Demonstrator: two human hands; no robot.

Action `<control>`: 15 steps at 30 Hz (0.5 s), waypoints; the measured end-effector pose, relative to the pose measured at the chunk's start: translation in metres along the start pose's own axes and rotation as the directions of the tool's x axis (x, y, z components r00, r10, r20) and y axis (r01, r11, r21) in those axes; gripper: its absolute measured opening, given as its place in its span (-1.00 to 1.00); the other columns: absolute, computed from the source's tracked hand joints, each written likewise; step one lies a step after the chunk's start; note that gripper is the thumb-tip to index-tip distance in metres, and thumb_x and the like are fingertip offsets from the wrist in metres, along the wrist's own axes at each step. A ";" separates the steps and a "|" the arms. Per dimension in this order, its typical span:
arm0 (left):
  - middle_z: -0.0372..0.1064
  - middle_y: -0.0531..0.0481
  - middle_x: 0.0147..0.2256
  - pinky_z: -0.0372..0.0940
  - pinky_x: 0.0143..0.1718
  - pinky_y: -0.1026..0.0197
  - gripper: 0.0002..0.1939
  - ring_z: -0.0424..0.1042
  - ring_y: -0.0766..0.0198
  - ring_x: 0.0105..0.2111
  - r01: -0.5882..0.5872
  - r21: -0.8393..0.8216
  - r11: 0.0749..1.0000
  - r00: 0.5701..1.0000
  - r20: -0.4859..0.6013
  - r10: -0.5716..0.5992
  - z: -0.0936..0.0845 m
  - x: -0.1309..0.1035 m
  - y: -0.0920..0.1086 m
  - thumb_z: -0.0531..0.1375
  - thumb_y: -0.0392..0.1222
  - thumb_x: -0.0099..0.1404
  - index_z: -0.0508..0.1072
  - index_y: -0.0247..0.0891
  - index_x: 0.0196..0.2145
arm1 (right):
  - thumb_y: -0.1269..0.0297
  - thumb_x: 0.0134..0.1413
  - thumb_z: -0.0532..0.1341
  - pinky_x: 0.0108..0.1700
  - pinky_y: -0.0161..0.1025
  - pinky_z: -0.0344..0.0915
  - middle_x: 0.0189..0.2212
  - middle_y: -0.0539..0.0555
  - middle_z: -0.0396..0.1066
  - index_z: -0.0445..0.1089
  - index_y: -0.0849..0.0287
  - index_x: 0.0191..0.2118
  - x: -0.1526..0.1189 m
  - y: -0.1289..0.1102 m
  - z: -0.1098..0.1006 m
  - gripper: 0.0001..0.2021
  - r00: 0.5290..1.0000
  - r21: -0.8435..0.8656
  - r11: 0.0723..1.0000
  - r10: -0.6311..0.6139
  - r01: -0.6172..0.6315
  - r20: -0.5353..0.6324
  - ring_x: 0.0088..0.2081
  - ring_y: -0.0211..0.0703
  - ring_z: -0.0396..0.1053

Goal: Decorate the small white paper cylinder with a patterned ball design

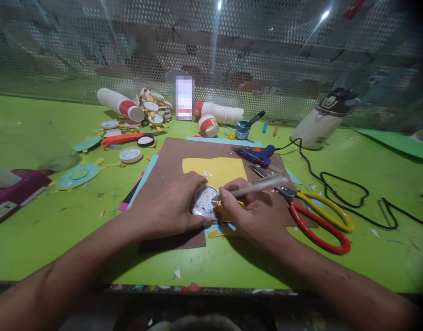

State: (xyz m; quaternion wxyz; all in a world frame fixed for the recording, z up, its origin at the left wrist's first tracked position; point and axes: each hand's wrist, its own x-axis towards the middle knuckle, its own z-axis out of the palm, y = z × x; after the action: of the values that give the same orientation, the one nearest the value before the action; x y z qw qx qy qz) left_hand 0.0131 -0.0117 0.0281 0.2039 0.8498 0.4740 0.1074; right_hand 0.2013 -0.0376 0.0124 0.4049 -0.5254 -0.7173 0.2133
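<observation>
My left hand (170, 202) is closed around the rim of a round white disc (206, 198) with small printed marks, which looks like a paper cup bottom. A clear-barrelled pen (263, 185) is pinched in my right hand (254, 209), its tip at the right part of the disc. Under the hands lie a yellow paper sheet (214, 166) and a larger brown sheet (172, 154). Large scissors (318, 220) with red and yellow handles rest beside my right hand, and a blue glue gun (256, 155) lies behind them.
Stacked paper cups (118, 103) and a heap of cut cup bottoms (152, 108) lie at the back left. An orange utility knife (123, 138) is nearby. A phone (185, 99) stands against the mesh. A white bottle (322, 119) and a black cord (310, 170) are on the right.
</observation>
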 end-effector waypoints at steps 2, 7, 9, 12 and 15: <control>0.36 -0.06 -0.24 0.16 -0.38 0.14 -0.46 0.32 0.11 -0.33 -0.004 -0.010 1.000 1.000 -0.008 0.004 0.000 0.000 0.000 0.26 0.20 0.13 0.34 -0.24 -0.09 | 0.25 0.18 0.15 -0.40 -0.31 0.24 -0.56 -0.01 0.45 0.40 0.17 -0.41 0.000 0.000 -0.002 -0.82 0.997 0.024 1.000 0.011 -0.009 -0.072 -0.49 -0.24 0.39; 0.40 -0.08 -0.20 0.22 -0.36 0.11 -0.37 0.37 0.08 -0.30 0.024 -0.056 0.998 1.000 -0.014 -0.024 -0.001 -0.003 -0.006 0.27 0.24 0.11 0.31 -0.23 0.00 | 0.22 0.22 0.17 -0.29 -0.27 0.33 -0.46 0.00 0.47 0.41 0.17 -0.32 0.003 0.010 0.003 -0.84 0.994 0.140 0.990 0.025 -0.010 -0.106 -0.41 -0.23 0.42; 0.40 -0.11 -0.14 0.27 -0.30 0.08 -0.32 0.39 0.04 -0.23 0.036 -0.089 0.995 0.999 -0.025 -0.039 -0.003 -0.005 -0.009 0.27 0.25 0.09 0.30 -0.22 0.04 | 0.18 0.24 0.16 -0.24 -0.25 0.37 -0.33 0.04 0.50 0.43 0.15 -0.20 0.003 0.017 0.008 -0.82 0.997 0.244 0.970 0.016 0.003 -0.077 -0.34 -0.22 0.45; 0.37 -0.17 -0.03 0.32 -0.19 0.01 -0.24 0.39 -0.04 -0.11 0.076 -0.137 0.988 0.997 -0.023 -0.080 -0.007 -0.007 -0.014 0.29 0.27 0.05 0.28 -0.23 0.08 | 0.19 0.26 0.15 -0.20 -0.25 0.39 -0.24 0.05 0.52 0.45 0.14 -0.16 0.003 0.022 0.012 -0.81 0.998 0.268 0.963 -0.022 0.037 -0.058 -0.28 -0.22 0.48; 0.34 -0.20 0.04 0.33 -0.12 -0.02 -0.21 0.38 -0.08 -0.05 0.111 -0.159 0.981 0.994 0.006 -0.111 -0.010 -0.008 -0.015 0.30 0.26 0.04 0.27 -0.24 0.11 | 0.24 0.27 0.14 -0.17 -0.28 0.41 -0.23 0.06 0.55 0.47 0.15 -0.18 0.003 0.019 0.009 -0.82 0.994 0.191 0.976 -0.090 0.102 -0.068 -0.23 -0.21 0.51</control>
State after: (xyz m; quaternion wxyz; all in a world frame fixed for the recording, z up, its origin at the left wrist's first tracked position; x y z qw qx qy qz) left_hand -0.0066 -0.0092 0.0308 0.2762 0.8029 0.5109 0.1344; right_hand 0.2050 -0.0273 -0.0055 0.4851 -0.4542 -0.7053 0.2468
